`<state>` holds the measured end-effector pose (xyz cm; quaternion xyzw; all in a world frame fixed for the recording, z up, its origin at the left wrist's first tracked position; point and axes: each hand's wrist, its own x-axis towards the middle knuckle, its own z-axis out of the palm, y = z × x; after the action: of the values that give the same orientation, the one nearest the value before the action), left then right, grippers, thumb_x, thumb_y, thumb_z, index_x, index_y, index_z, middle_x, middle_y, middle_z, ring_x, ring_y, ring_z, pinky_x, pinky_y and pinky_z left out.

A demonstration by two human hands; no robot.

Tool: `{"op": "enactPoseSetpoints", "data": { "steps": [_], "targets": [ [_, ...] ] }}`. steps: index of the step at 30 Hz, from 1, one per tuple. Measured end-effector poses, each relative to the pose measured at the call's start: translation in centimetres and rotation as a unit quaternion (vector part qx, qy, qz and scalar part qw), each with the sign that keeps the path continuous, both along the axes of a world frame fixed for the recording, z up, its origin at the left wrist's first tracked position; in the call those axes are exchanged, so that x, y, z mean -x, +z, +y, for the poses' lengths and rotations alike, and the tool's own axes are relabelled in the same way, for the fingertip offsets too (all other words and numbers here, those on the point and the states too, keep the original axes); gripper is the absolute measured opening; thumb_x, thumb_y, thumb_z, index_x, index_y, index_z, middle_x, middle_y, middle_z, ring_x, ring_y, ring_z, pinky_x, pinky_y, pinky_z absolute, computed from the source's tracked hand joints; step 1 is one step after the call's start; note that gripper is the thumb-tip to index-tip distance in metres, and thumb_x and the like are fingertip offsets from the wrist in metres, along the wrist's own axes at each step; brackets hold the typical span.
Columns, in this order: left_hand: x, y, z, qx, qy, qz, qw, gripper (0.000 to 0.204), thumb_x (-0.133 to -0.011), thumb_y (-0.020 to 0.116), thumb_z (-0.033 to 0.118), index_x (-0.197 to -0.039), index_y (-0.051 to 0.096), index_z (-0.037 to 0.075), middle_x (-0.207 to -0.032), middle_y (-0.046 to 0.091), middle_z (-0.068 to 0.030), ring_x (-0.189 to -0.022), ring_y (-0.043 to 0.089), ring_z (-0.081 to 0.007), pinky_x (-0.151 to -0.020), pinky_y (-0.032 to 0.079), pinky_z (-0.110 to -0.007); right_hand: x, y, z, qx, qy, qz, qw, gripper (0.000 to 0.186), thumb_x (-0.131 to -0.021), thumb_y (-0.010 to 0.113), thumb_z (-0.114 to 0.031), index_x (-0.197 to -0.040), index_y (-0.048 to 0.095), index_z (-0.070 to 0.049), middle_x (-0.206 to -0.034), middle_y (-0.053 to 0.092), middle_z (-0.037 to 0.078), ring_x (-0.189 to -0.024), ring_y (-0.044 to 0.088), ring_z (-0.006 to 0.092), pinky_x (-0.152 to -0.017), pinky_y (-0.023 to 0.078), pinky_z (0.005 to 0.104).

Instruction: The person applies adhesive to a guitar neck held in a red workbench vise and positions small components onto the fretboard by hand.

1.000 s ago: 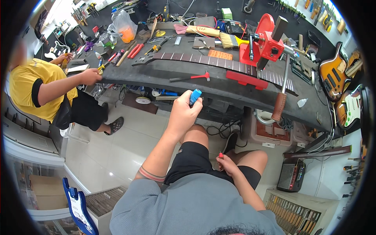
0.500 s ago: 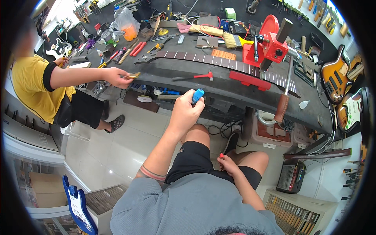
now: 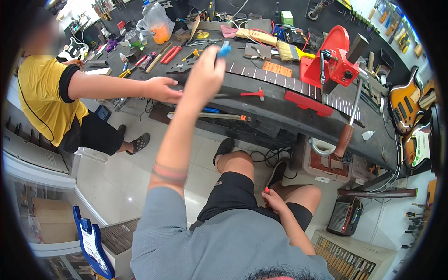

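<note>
My left hand (image 3: 205, 77) is raised over the front of the workbench, closed around a small blue object (image 3: 224, 50) whose kind I cannot make out. Low by my lap, my right hand (image 3: 274, 200) has its fingers round a small red-tipped thing (image 3: 266, 190), mostly hidden in the grip. Beyond my left hand lies a guitar neck (image 3: 280, 82) with a dark fretted fingerboard, its headstock end partly covered by my arm. A red-headed hammer (image 3: 253, 94) rests near the bench edge. A co-worker's hand (image 3: 163, 88) reaches in beside my left forearm.
A red press (image 3: 338, 70) with a brown-handled lever (image 3: 344, 141) stands over the neck. A brush (image 3: 288, 51), red pliers (image 3: 171, 54) and a bagged orange bottle (image 3: 160, 33) lie farther back. Guitar bodies (image 3: 403, 105) hang at right. The co-worker in yellow (image 3: 51, 98) stands left.
My left hand has moved up and left over the bench with the blue object. The co-worker's hand has come closer; the yellowish piece it held no longer shows. My right hand stays put.
</note>
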<state>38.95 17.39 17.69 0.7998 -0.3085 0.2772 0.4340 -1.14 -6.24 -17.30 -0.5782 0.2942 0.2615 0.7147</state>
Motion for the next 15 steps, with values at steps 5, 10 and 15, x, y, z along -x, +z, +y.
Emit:
{"op": "enactPoseSetpoints", "data": {
  "steps": [5, 10, 15],
  "targets": [
    [-12.7, 2.1, -2.0, -0.313, 0.091, 0.156, 0.933, 0.029, -0.105, 0.063, 0.024, -0.128, 0.071, 0.008, -0.119, 0.074, -0.0205, -0.12, 0.068, -0.0409, -0.103, 0.052, -0.05, -0.6, -0.1, 0.3, 0.01, 0.004, 0.009, 1.0, 0.023, -0.108, 0.069, -0.029, -0.112, 0.058, -0.009, -0.081, 0.055, -0.001, -0.067, 0.053, 0.0123, -0.06, 0.045, 0.0313],
    [-14.6, -1.1, -1.9, -0.32, 0.096, -0.061, 0.941, 0.024, -0.102, 0.062, 0.017, -0.122, 0.072, 0.009, -0.115, 0.075, -0.0172, -0.115, 0.07, -0.0386, -0.099, 0.054, -0.049, -1.3, -0.4, 0.6, 0.023, -0.004, 0.009, 1.0, 0.023, -0.108, 0.069, -0.028, -0.113, 0.058, -0.009, -0.082, 0.056, 0.0, -0.067, 0.054, 0.0129, -0.061, 0.046, 0.0314],
    [-1.6, -5.5, 5.2, -0.122, 0.044, -0.066, 0.989, 0.019, -0.086, 0.06, -0.002, -0.103, 0.068, 0.004, -0.098, 0.069, -0.016, -0.095, 0.067, -0.037, -0.081, 0.056, -0.049, -1.4, -0.1, 0.5, 0.024, 0.0, 0.006, 1.0, 0.022, -0.108, 0.068, -0.028, -0.114, 0.058, -0.008, -0.083, 0.057, 0.0, -0.068, 0.055, 0.0133, -0.061, 0.047, 0.0315]
  ]
}}
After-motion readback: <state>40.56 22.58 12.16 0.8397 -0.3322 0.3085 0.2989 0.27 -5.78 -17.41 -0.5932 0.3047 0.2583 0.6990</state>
